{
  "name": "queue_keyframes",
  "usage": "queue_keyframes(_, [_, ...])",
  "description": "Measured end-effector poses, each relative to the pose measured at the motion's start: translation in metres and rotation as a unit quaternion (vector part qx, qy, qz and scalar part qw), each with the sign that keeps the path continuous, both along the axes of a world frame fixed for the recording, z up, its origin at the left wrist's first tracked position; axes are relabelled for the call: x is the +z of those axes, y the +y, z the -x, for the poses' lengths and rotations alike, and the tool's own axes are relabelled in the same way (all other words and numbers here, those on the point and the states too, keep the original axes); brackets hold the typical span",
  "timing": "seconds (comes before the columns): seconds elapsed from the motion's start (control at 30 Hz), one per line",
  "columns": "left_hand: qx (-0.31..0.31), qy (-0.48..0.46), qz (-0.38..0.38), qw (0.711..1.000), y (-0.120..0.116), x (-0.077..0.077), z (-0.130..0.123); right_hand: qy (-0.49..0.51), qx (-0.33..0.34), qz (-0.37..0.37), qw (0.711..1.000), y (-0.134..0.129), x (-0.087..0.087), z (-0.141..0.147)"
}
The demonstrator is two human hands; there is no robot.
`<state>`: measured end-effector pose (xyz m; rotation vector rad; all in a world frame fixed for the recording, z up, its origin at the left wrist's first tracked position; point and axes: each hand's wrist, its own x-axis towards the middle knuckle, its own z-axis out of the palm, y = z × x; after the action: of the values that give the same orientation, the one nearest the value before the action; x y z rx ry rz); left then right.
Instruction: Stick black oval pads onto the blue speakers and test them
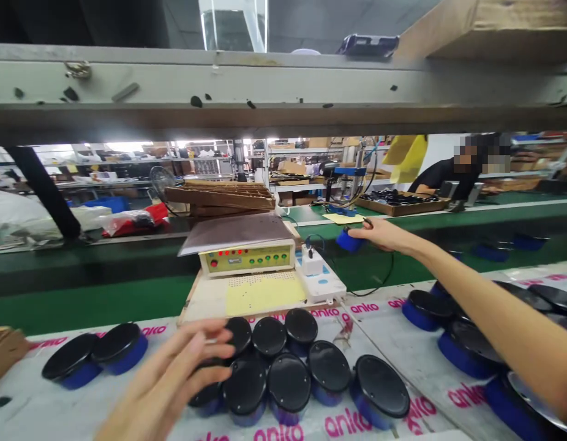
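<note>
My right hand (388, 236) reaches far out over the green belt (146, 297), its fingers pinched on the edge of a blue unit (350, 240). This unit looks like the round blue ones with black tops on the bench, though only its blue side shows clearly. My left hand (187, 370) is open, fingers spread and slightly blurred. It hovers at the left side of a cluster of black-topped round blue units (289, 383), and partly covers a few of them. Whether its fingertips touch any, I cannot tell.
A control box (249, 257) with lit red lights stands behind the cluster, beside a white power strip (321, 278). More round units (471, 343) lie at right, and two (120, 346) at left. A metal shelf beam (283, 86) crosses overhead. A person (449, 171) works across the belt.
</note>
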<state>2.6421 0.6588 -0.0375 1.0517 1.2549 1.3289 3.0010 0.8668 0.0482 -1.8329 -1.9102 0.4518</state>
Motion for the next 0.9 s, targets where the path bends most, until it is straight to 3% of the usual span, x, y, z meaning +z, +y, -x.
queue_keyframes(0.03, [-0.045, -0.096, 0.004, 0.994, 0.001, 0.010, -0.019, 0.027, 0.059, -0.007, 0.998, -0.021, 0.007, 0.014])
queue_keyframes(0.1, [-0.174, -0.241, 0.058, 0.953, 0.000, 0.026, -0.054, 0.077, 0.178, -0.015, 0.981, -0.074, 0.018, 0.043])
queue_keyframes(0.17, [-0.328, -0.310, 0.109, 0.885, -0.005, 0.036, -0.080, 0.139, 0.384, -0.029, 0.913, -0.130, 0.023, 0.066])
queue_keyframes(0.23, [-0.443, -0.334, 0.142, 0.820, -0.013, 0.040, -0.092, 0.105, 0.440, -0.067, 0.889, -0.173, 0.024, 0.079])
queue_keyframes(0.3, [-0.462, -0.355, 0.140, 0.801, -0.022, 0.039, -0.091, 0.035, 0.413, -0.135, 0.900, -0.200, 0.021, 0.081])
queue_keyframes(0.4, [-0.367, -0.391, 0.102, 0.838, -0.033, 0.035, -0.077, -0.031, 0.364, -0.251, 0.896, -0.218, 0.012, 0.077])
queue_keyframes(0.5, [-0.291, -0.378, 0.082, 0.875, -0.044, 0.031, -0.065, -0.048, 0.391, -0.306, 0.867, -0.232, -0.002, 0.080])
queue_keyframes(0.67, [-0.241, -0.288, 0.055, 0.925, -0.064, 0.036, -0.061, -0.077, 0.396, -0.317, 0.858, -0.249, -0.020, 0.101])
queue_keyframes(0.8, [-0.235, -0.213, -0.001, 0.949, -0.070, 0.037, -0.060, -0.104, 0.395, -0.322, 0.854, -0.251, -0.018, 0.104])
queue_keyframes(0.9, [-0.206, -0.090, -0.086, 0.971, -0.069, 0.033, -0.058, -0.134, 0.398, -0.320, 0.849, -0.253, -0.015, 0.102])
